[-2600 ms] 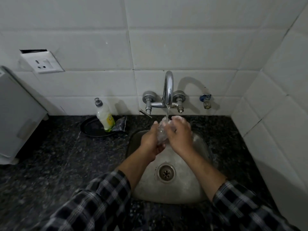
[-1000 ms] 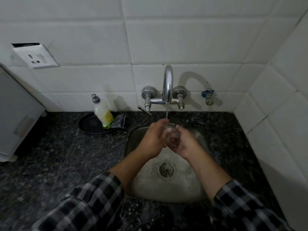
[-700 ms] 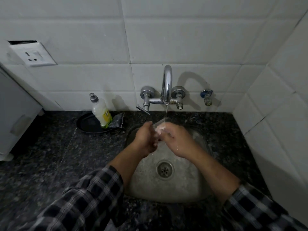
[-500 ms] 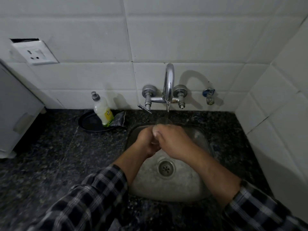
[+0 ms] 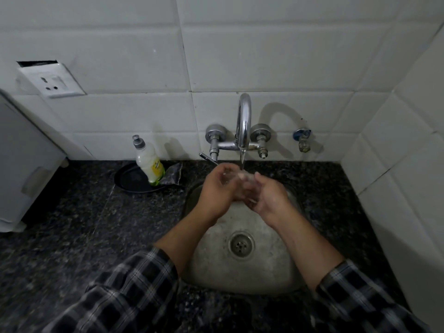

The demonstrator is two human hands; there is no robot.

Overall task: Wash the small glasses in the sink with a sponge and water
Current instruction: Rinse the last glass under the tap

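1. White tiled wall (image 5: 240,56) at the back; dark speckled stone counter (image 5: 84,224) below it, with a rounded steel sink basin (image 5: 240,275) set in directly under the curved chrome tap (image 5: 243,121).
2. Thin water stream (image 5: 242,162) falls from the tap spout.
3. Small clear glass (image 5: 236,182) sits just below the tap spout, under the stream and above the back of the basin. It is blurred and its outline is hard to read.
4. Left hand (image 5: 217,188) is just below and left of the tap, fingers curled round the glass.
5. Right hand (image 5: 266,195) is just below and right of the tap, thumb up, fingers curled under and against the same glass. Both hands grip it between them.
6. Round metal drain (image 5: 241,245) lies well below the tap, at the middle of the basin.
7. Left of the tap: white-and-yellow plastic squeeze bottle (image 5: 150,162) stands on a black round tray (image 5: 129,180), a crumpled silver pouch (image 5: 173,174) beside it.
8. Far left and above the tap: white wall socket (image 5: 51,80).
9. Right of the tap: small blue-handled valve (image 5: 302,138) on the wall.
10. Checked dark sleeves (image 5: 125,292) cover both forearms.
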